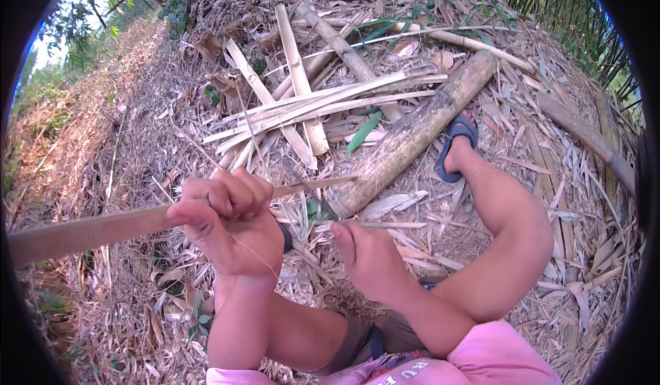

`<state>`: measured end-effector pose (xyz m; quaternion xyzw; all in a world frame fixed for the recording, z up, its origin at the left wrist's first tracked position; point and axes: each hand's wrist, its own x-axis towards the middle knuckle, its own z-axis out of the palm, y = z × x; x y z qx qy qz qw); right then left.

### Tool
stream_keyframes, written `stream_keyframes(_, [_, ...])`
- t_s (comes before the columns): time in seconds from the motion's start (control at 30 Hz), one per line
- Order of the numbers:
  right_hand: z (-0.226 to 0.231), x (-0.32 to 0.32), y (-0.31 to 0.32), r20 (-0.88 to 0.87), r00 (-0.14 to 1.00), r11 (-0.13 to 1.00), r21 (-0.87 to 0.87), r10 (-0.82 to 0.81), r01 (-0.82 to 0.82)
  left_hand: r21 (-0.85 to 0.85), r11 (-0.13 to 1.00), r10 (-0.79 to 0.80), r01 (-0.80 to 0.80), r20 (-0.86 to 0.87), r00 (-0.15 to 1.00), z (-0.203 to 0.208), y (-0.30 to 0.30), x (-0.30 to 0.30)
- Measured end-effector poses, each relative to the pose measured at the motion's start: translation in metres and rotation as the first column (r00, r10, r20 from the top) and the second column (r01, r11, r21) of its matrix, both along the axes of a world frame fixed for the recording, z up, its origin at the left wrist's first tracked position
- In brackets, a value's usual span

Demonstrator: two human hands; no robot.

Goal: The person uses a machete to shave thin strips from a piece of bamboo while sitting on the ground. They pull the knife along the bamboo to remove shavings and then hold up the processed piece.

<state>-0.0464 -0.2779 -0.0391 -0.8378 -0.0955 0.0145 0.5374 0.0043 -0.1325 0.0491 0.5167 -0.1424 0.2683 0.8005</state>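
My left hand [234,223] is raised at the left, its fingers closed round a long flat bamboo strip [96,235]. The strip runs from the left rim past my fist and narrows toward the middle. A thin fibre hangs near my left wrist. Lower and to the right, my right hand [375,261] is closed at the near end of a dark, narrow knife blade [323,203]; the handle is hidden in the fist. The blade slants up and left, crossing the strip in view; whether they touch I cannot tell.
A thick bamboo pole [419,134] lies slantwise ahead, its near end close to the blade. Beyond are split bamboo pieces [302,103] in a crossed pile. My sandalled right foot [459,148] is beside the pole. Dry leaves and husks [158,130] cover the ground.
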Motion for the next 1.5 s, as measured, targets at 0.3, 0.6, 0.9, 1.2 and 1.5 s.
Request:
stream_keyframes(0.3, [-0.017, 0.010, -0.002, -0.050, 0.996, 0.990, -0.129, -0.070, 0.064, 0.063, 0.994, 0.082, -0.084, 0.032, 0.996, 0.000, -0.010, 0.004])
stream_keyframes(0.6, [-0.026, 0.019, -0.004, -0.203, 0.973, 0.981, -0.179, -0.114, 0.077, -0.014, 0.995, 0.100, -0.100, 0.039, 0.994, 0.002, -0.011, 0.015])
stream_keyframes(0.9, [-0.043, 0.028, 0.001, -0.076, 0.991, 0.981, -0.169, -0.114, 0.100, -0.038, 0.993, 0.116, -0.116, 0.014, 0.993, 0.009, -0.010, 0.018])
stream_keyframes(1.2, [-0.067, 0.035, -0.007, -0.211, 0.966, 0.958, -0.272, -0.150, 0.089, 0.049, 0.993, 0.102, -0.105, 0.056, 0.993, 0.008, -0.010, 0.018])
stream_keyframes(1.5, [-0.097, 0.041, -0.012, -0.310, 0.931, 0.955, -0.278, -0.193, 0.105, 0.003, 0.993, 0.118, -0.118, 0.014, 0.993, 0.011, -0.010, 0.022])
